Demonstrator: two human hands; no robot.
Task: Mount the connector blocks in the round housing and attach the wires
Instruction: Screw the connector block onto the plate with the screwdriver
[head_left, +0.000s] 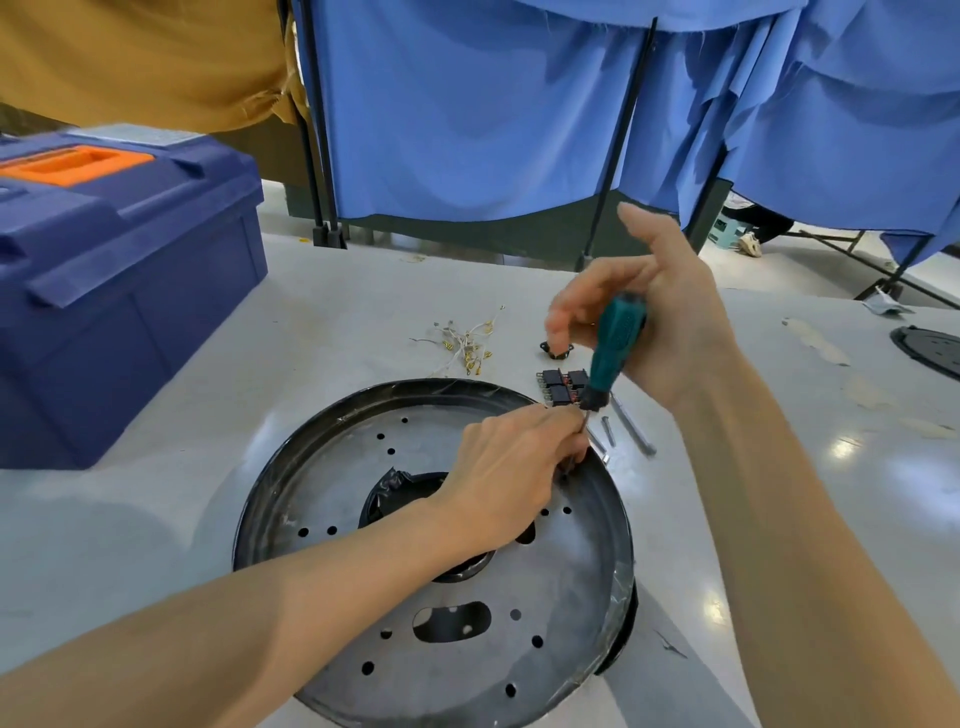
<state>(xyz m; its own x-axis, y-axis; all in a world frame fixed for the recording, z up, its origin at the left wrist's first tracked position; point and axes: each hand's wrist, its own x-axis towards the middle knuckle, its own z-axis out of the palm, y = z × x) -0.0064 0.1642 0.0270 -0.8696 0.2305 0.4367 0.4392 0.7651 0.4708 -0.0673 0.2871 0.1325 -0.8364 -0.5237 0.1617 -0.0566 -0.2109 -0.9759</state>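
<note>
The round metal housing (363, 467) lies flat on the table, its floor pierced by several holes and slots. My left hand (511, 473) rests inside its right rim and pinches the thin shaft of a screwdriver close to the tip; what sits under the fingers is hidden. My right hand (654, 312) holds the teal screwdriver handle (615, 345) between thumb and palm, with the fingers spread and lifted. Black connector blocks (563, 385) sit grouped just beyond the rim. A loose bundle of pale wires with brass terminals (467, 343) lies further back.
A blue toolbox (119, 280) with an orange handle stands at the left. A small black part (557, 349) and several metal screws (631, 426) lie right of the housing. Another dark round plate (930, 351) sits at the right edge. Blue curtains hang behind.
</note>
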